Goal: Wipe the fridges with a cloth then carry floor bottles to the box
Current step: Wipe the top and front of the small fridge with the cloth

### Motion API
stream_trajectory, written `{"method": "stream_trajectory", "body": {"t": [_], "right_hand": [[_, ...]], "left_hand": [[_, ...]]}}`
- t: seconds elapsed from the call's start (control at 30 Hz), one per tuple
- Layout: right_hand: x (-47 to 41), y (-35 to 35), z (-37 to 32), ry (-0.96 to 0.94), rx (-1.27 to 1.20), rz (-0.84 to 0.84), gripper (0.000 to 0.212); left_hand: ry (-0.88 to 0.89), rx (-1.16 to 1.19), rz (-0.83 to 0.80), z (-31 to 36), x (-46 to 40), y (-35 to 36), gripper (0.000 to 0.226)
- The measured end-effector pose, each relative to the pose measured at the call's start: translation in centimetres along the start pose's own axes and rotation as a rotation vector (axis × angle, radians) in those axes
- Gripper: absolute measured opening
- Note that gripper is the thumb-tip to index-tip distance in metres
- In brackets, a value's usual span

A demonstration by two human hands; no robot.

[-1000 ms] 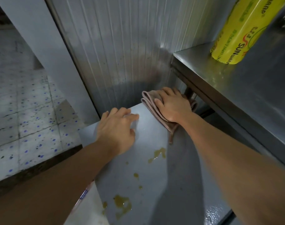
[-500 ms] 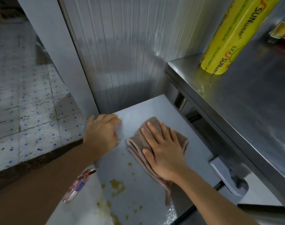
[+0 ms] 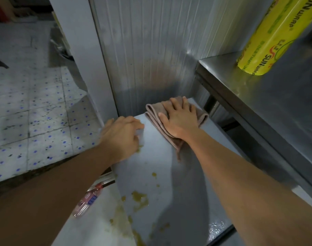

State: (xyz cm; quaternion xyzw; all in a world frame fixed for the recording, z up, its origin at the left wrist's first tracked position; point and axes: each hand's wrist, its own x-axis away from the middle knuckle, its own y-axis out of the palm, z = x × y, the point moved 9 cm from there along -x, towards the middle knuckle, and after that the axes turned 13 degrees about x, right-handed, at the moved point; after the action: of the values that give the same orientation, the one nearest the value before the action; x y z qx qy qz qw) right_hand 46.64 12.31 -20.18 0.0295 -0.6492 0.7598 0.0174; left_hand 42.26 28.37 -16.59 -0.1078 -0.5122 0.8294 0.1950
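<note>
Two bare hands are down on the grey fridge top (image 3: pixel 169 174). The right hand (image 3: pixel 181 119) lies flat with its fingers straight and spread, pressing a folded brown cloth (image 3: pixel 156 116) against the far end of the top, close to the ribbed metal wall (image 3: pixel 151 50); one corner of the cloth trails back toward six o'clock past the wrist. At about nine o'clock from it, the left hand (image 3: pixel 121 135) rests on the top's left edge, its fingers bent at the knuckles and holding nothing. Toward six o'clock from both hands, yellowish stains (image 3: pixel 140 199) dot the surface, thickest near the left edge. Just off that edge, at seven o'clock from the left hand, a clear plastic bottle (image 3: pixel 86 201) with a pink label lies on its side lower down. At two o'clock from the right hand, a yellow roll of wrap (image 3: pixel 268 38) sits on a steel shelf (image 3: pixel 276 107). Blue-speckled floor tiles (image 3: pixel 36 112) spread out at nine o'clock.
</note>
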Motion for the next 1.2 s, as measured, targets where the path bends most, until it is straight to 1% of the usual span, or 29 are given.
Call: {"method": "stream_trajectory", "body": {"t": [0.1, 0.17, 0.23, 0.3, 0.4, 0.47, 0.5, 0.53, 0.63, 0.73, 0.8, 0.97, 1.1, 1.2], "right_hand": [[2.4, -1.1, -4.8, -0.143, -0.024, 0.082, 0.055], [4.4, -1.3, -7.3, -0.25, -0.037, 0.101, 0.057], [5.2, -1.2, -7.6, -0.31, -0.031, 0.106, 0.056], [4.3, -1.1, -5.7, -0.277, -0.022, 0.099, 0.056], [1.6, -0.6, -1.5, -0.075, -0.008, 0.047, 0.054], [0.7, -0.6, -0.8, 0.019, -0.017, 0.046, 0.051], [0.6, -0.6, -1.5, 0.027, -0.016, 0.049, 0.05], [0.8, -0.6, -2.8, 0.009, -0.014, 0.051, 0.05], [2.2, -1.1, -8.4, -0.131, -0.019, 0.094, 0.053], [2.9, -1.5, -13.0, -0.214, -0.032, 0.093, 0.058], [2.8, -1.8, -15.2, -0.245, -0.023, 0.084, 0.057], [4.2, -2.0, -16.9, -0.292, 0.029, 0.063, 0.063], [10.8, -2.0, -16.8, -0.393, -0.009, 0.069, 0.07], [16.4, -2.1, -15.8, -0.417, -0.021, 0.097, 0.071]], "left_hand": [[0.02, 0.098, -0.053, -0.5, 0.8, -0.8, 0.042], [-0.004, 0.109, -0.001, -1.9, 1.9, -2.1, 0.037], [-0.067, 0.072, 0.064, -3.7, 3.2, -3.1, 0.038], [-0.074, 0.019, 0.068, -4.4, 3.9, -3.2, 0.04], [-0.039, 0.032, 0.096, -4.3, 3.9, -3.3, 0.037], [-0.029, 0.044, 0.129, -4.3, 3.8, -3.3, 0.035], [-0.023, 0.035, 0.126, -4.3, 3.8, -3.2, 0.036], [-0.015, 0.026, 0.116, -4.3, 3.8, -3.1, 0.037], [-0.013, 0.063, 0.118, -4.9, 4.6, -3.7, 0.041], [-0.053, 0.081, 0.227, -6.9, 6.8, -5.6, 0.038], [-0.116, 0.073, 0.249, -8.2, 8.3, -6.3, 0.035], [-0.118, 0.122, 0.224, -8.3, 10.2, -6.5, 0.031], [-0.136, 0.14, 0.233, -7.7, 10.8, -6.4, 0.035], [-0.15, 0.155, 0.222, -7.3, 10.8, -6.5, 0.037]]}}
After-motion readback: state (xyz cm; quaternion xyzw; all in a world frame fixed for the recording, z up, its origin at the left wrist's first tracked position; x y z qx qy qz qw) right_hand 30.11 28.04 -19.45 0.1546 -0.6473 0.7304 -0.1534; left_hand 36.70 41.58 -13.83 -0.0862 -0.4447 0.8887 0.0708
